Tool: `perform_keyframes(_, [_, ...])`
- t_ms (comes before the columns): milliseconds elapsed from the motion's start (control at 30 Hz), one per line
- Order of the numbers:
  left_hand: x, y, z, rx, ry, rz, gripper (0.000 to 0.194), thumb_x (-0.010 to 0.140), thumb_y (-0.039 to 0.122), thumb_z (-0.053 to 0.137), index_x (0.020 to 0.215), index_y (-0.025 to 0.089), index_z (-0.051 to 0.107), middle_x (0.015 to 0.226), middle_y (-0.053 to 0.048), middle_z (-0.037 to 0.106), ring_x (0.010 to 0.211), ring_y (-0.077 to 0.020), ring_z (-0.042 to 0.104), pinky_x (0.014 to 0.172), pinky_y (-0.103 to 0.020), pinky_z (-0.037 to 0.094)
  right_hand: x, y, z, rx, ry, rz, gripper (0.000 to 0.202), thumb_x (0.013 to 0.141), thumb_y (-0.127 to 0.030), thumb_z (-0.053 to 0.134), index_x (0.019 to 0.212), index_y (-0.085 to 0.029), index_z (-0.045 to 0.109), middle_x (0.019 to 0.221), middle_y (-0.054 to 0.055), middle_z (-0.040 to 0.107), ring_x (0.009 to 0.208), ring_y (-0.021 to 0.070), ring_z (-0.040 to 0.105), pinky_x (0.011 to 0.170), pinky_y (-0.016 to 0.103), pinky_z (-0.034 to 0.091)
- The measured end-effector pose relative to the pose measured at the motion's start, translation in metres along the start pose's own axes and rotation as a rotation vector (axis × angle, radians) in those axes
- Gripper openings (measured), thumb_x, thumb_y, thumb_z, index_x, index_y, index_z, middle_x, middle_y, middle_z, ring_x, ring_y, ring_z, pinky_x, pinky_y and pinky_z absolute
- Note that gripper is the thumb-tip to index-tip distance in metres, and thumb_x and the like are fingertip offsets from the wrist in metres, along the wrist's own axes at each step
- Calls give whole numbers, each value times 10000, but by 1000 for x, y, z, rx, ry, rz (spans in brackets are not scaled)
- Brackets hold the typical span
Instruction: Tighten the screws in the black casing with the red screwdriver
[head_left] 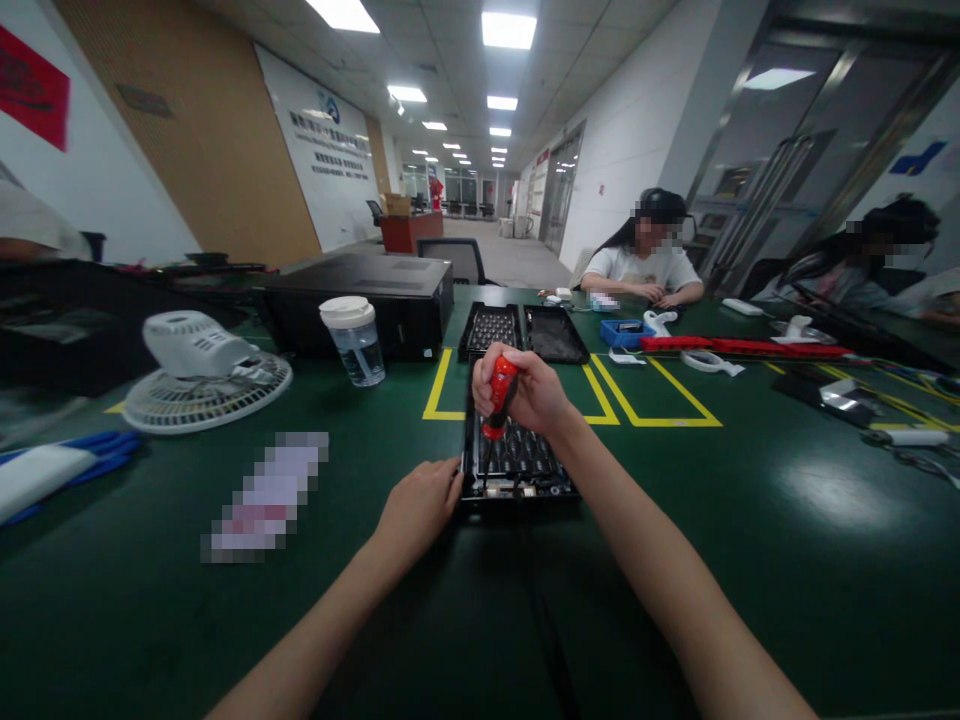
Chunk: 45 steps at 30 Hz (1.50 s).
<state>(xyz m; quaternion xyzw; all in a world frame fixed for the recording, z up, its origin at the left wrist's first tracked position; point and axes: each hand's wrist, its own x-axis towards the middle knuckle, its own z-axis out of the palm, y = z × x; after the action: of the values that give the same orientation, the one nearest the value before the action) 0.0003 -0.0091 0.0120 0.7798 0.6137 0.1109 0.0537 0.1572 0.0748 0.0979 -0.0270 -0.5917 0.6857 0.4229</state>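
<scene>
My right hand (534, 392) grips a red-handled screwdriver (499, 396) held upright, its tip down on a black rectangular device (517, 462) lying on the green table (787, 560). At the device's left front corner, my left hand (420, 503) rests with curled fingers, steadying it. Just beyond lies an open black bit case (523, 333) with rows of small bits.
A clear cup with a white lid (354, 339), a white fan (204, 372) and a black computer case (360, 300) stand at the left. Yellow tape lines (652, 405) mark the table. Two people sit at the far right with tools and a red strip (742, 347).
</scene>
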Motion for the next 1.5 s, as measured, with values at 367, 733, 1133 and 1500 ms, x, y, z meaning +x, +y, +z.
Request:
perform_keyframes(367, [0,0,0,-1,-7,-20,365,903,327,323,1153,205,559,1075,-73,653,959,-188,598,808,-299,458,-1,-4,1,-35,-8,11,239,803,-361,410,741,-159,520,621,8,528,557,129,513,541,267,430])
perform_keyframes(733, [1,0,1,-10,-5,-18,365,903,335,326,1156,206,555,1077,-76,652,959,-185,598,801,-291,457,-3,-7,-4,-79,-17,-2,192,818,-348,437,784,-168,495,686,11,555,593,128,546,576,281,463])
perform_keyframes(1133, [1,2,-3,-18,-34,-41,362,902,334,328,1140,201,567,1088,-80,649,966,-188,596,817,-298,454,-4,-11,-4,-128,-39,41,214,838,-373,449,835,-161,480,731,17,578,641,130,576,648,318,504])
perform_keyframes(1500, [1,0,0,-15,-8,-18,374,903,338,317,1149,200,563,1057,-79,658,939,-191,602,797,-305,459,-7,-18,-2,-99,-78,72,156,852,-320,488,835,-170,446,767,11,590,689,140,601,725,415,533])
